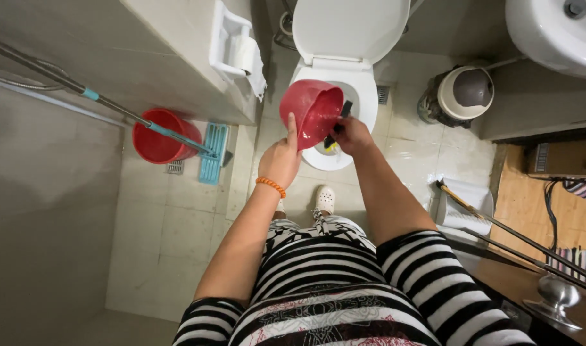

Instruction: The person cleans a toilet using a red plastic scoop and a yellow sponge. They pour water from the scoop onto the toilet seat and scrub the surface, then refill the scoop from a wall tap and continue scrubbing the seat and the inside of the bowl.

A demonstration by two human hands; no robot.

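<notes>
My left hand (281, 160), with an orange bead bracelet on the wrist, holds a red plastic scoop (311, 109) tilted over the white toilet bowl (363, 96). My right hand (352, 134) grips the black handle of a toilet brush (339, 122) that reaches down into the bowl. The toilet's lid (350, 29) stands up. The brush head is mostly hidden behind the scoop and my hand. I stand right in front of the toilet in a striped top.
A red bucket (158, 138) and a blue mop head (214, 152) with a long pole sit on the tiled floor at left. A toilet-paper holder (238, 48) hangs on the wall. Right: a lidded bin (462, 93), a sink (555, 32), leaning poles (504, 230), a door knob (555, 295).
</notes>
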